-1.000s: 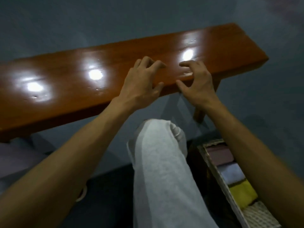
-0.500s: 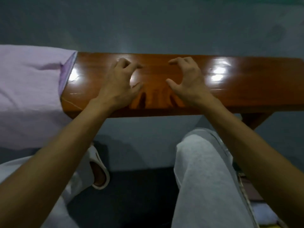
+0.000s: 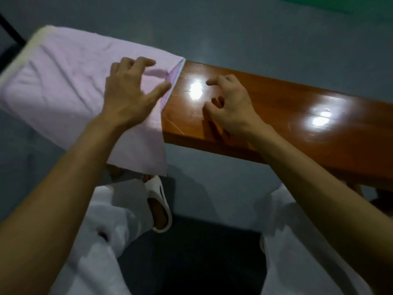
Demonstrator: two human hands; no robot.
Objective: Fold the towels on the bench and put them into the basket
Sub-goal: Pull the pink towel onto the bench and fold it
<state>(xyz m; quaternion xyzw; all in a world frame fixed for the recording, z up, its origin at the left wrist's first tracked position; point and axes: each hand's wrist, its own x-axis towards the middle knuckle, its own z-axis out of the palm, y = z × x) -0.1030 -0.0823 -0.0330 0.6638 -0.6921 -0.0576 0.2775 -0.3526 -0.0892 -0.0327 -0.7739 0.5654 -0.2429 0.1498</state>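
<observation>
A pale pink towel (image 3: pixel 63 81) lies spread over the left end of the glossy orange-brown wooden bench (image 3: pixel 297 128), and its near edge hangs down over the front. My left hand (image 3: pixel 129 96) is over the towel's right edge with its fingers bent and its thumb stretched toward the hem; I cannot tell whether it touches the cloth. My right hand (image 3: pixel 231 107) hovers over bare wood just right of the towel, its fingers curled like a claw and holding nothing. No basket is in view.
My legs in white trousers and a white sandal (image 3: pixel 159 203) are below the bench on the grey floor. A dark mat (image 3: pixel 191 262) lies between my knees. A bench leg (image 3: pixel 357 190) stands at the lower right.
The view has swung left along the bench, so the pink towel fills more of the left. My left hand has moved from bare wood to over the towel's right edge. The basket has left the view.
</observation>
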